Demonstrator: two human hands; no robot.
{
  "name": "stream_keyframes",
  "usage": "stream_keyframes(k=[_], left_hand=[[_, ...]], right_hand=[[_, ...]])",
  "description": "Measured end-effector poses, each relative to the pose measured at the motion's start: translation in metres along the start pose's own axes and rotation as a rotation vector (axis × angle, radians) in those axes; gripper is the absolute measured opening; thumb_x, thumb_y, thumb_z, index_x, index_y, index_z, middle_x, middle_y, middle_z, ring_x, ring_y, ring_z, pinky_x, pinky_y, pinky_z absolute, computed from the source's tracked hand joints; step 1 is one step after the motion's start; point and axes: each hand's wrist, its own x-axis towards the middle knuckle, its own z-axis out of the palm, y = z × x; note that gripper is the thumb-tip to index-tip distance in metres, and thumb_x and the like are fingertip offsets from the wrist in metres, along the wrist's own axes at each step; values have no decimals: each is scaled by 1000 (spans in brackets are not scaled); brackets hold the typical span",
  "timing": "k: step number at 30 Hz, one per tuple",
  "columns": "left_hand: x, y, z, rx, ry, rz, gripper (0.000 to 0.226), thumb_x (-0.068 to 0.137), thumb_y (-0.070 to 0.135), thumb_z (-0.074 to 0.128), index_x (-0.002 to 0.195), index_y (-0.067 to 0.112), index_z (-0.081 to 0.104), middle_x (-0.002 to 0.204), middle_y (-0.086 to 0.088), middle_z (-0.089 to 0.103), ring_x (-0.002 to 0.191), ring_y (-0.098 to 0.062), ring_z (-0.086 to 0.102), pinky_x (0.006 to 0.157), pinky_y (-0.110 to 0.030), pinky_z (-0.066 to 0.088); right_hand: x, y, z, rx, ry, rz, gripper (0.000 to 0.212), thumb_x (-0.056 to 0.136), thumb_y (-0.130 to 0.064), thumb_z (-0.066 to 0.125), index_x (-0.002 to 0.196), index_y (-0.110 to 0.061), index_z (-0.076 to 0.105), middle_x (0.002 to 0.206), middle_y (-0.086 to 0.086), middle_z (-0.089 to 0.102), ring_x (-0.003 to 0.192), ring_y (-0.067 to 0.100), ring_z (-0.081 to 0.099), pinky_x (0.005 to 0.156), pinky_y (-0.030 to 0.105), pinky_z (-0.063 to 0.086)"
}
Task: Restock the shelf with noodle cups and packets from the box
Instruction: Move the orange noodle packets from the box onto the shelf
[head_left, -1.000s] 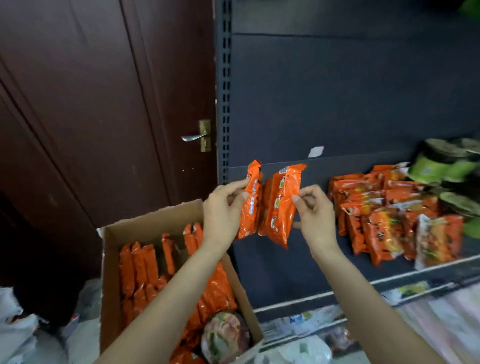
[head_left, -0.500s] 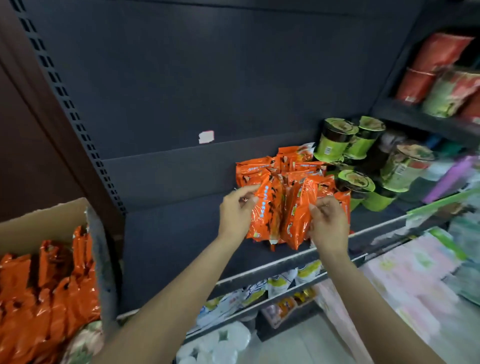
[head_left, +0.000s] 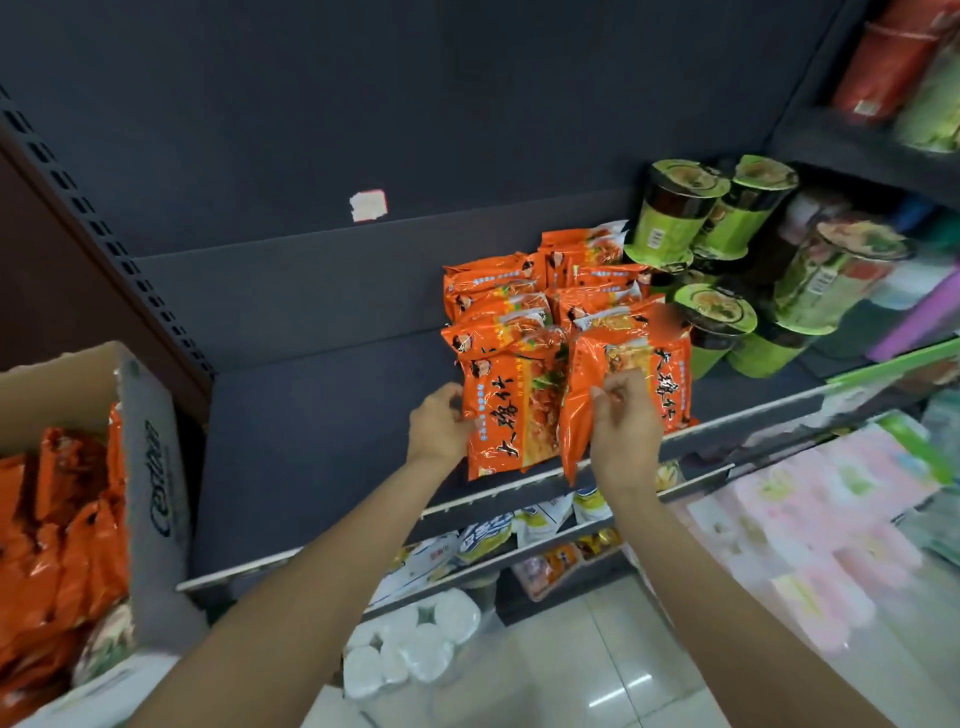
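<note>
Hands (head_left: 530, 421) grip glossy crinkly pkts (head_left: 511, 410).

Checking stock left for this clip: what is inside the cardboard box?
The cardboard box holds many orange noodle packets standing on edge, and a noodle cup at its near end. The frame edge and box wall hide whatever is deeper.

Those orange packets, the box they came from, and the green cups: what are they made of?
Orange packets: thin glossy plastic film, by the crinkles and glare. Box: corrugated cardboard, matte, brown inside, printed white flap. Green cups: probably paper or foam under a shiny printed wrap; hard to tell.
</note>
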Motion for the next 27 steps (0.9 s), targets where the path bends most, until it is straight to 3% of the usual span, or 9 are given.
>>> stream_keyframes(k=[3, 6, 15, 19, 22, 25, 27], left_hand=[[-3, 0, 8, -85, 19, -11, 14, 87, -1, 61, 89, 11, 55, 71, -3, 59, 76, -21, 66, 59, -32, 59], [-2, -3, 21, -143, 50, -34, 14, 87, -2, 62, 85, 9, 52, 70, -3, 56, 78, -21, 66, 62, -36, 60], [15, 3, 25, -199, 59, -57, 26, 85, -4, 63, 73, 14, 49, 81, -10, 59, 81, -24, 66, 61, -37, 59], [27, 8, 20, -223, 132, -42, 28, 86, -5, 60, 69, 13, 47, 79, -7, 59, 80, -19, 65, 58, -31, 58], [26, 4, 21, -186, 87, -42, 27, 86, -2, 61, 69, 14, 47, 81, -7, 61, 82, -20, 65, 60, -30, 58], [22, -9, 22, -120, 25, -57, 24, 86, 2, 64, 73, 12, 47, 86, -10, 64, 84, -21, 66, 60, -30, 57], [19, -15, 21, -53, -9, -49, 23, 85, 5, 65, 74, 13, 48, 86, -10, 67, 80, -21, 68, 59, -30, 56]], right_hand=[[-3, 8, 7, -17, -86, -1, 6, 96, -10, 50, 90, -11, 49, 65, 3, 52, 50, 15, 42, 47, 29, 35], [-6, 19, 12, -54, -166, 9, 10, 96, -10, 49, 88, -16, 48, 80, 8, 58, 66, 22, 52, 57, 34, 43], [9, 27, 25, -119, -251, -29, 11, 98, -10, 42, 89, -16, 41, 85, 6, 50, 74, 23, 50, 64, 30, 36], [10, 25, 30, -126, -285, -55, 10, 98, -8, 43, 90, -14, 42, 97, 6, 47, 84, 18, 45, 71, 22, 31], [7, 31, 32, -159, -319, -34, 3, 95, -10, 51, 95, -8, 48, 113, 13, 47, 92, 10, 36, 73, 11, 25], [3, 39, 32, -252, -385, -5, 35, 84, -10, 68, 112, -5, 48, 125, 15, 39, 104, 13, 34, 85, 9, 24], [2, 43, 29, -295, -454, 82, 56, 78, -8, 74, 124, -11, 42, 132, 14, 32, 117, 22, 38, 94, 21, 33]])
